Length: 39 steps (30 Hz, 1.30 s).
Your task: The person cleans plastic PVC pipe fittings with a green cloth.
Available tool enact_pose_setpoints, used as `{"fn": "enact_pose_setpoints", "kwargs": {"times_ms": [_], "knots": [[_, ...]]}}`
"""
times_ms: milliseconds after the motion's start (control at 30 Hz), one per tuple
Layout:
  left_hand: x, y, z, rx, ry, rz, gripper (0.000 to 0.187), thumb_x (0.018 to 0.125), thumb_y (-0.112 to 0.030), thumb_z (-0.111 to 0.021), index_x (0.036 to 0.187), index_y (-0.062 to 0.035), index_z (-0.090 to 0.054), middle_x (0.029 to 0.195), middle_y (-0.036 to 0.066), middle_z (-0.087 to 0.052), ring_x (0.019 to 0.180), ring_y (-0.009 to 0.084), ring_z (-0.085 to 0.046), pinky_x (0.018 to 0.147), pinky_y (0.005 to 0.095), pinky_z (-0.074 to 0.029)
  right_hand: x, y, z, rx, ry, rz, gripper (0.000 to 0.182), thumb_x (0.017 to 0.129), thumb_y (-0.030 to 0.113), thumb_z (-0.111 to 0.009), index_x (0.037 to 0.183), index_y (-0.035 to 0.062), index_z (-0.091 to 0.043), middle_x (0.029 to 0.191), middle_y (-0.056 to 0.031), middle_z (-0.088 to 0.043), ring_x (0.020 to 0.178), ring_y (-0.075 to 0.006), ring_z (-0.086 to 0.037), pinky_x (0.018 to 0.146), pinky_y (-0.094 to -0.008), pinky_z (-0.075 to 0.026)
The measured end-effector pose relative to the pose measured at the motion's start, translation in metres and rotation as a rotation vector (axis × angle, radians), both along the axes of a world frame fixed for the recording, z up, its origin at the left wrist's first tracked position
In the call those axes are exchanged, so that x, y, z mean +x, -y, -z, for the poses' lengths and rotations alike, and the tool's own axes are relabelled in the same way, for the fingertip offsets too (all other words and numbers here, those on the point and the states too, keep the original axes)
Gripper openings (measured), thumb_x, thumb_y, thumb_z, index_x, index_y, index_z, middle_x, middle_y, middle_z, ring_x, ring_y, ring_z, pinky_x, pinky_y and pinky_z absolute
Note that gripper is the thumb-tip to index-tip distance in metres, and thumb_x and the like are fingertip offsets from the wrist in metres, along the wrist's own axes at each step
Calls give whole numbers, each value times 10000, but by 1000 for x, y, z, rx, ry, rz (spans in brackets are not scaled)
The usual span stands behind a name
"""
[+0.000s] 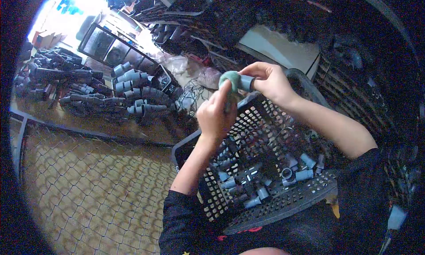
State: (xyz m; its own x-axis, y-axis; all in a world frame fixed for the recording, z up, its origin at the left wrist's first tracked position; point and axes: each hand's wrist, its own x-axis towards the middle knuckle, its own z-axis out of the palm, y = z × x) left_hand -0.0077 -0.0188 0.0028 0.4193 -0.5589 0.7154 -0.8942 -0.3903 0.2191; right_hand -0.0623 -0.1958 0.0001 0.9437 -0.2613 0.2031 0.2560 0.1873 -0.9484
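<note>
My right hand is closed around one end of a grey plastic pipe fitting, held above the basket's far edge. My left hand grips a soft green pad and presses it against the fitting's other end. The pad covers that end, so its shape is hidden. Below both hands stands a black perforated plastic basket. Several loose grey fittings lie in it, some on their sides.
Left of the basket is a wire mesh panel with a metal frame. Beyond it, many grey pipe fittings are piled up. A light flat board leans behind the basket, and dark stacked racks stand at right. Clear plastic bags lie farther back.
</note>
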Motion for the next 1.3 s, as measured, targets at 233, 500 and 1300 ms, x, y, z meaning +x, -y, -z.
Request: {"fn": "enact_pose_setpoints", "kwargs": {"times_ms": [233, 500, 1300], "knots": [[-7, 5, 0, 98, 31, 61, 466, 755, -140, -673, 1211, -143, -578, 746, 66, -616, 580, 248, -609, 517, 352, -473, 6, 2, 3, -48, -16, 41, 235, 785, -55, -587, 980, 4, -705, 972, -90, -706, 845, -121, -653, 765, -262, -519], [-16, 8, -4, 125, 74, 148, 432, 745, -149, -681, 1166, -128, -585, 716, 62, -597, 559, 243, -604, 516, 347, -471, 1, -3, 7, -6, 61, 106, 212, 788, -43, -660, 991, 15, -646, 947, -74, -691, 853, -113, -649, 771, -272, -528], [-24, 8, -23, 191, 160, 172, 488, 715, -178, -692, 1185, -99, -593, 678, 26, -574, 542, 180, -597, 506, 309, -443, -13, -10, -7, -116, 132, 14, 372, 788, -88, -554, 1137, 13, -634, 1061, -101, -693, 1023, -151, -638, 872, -282, -502]]}}
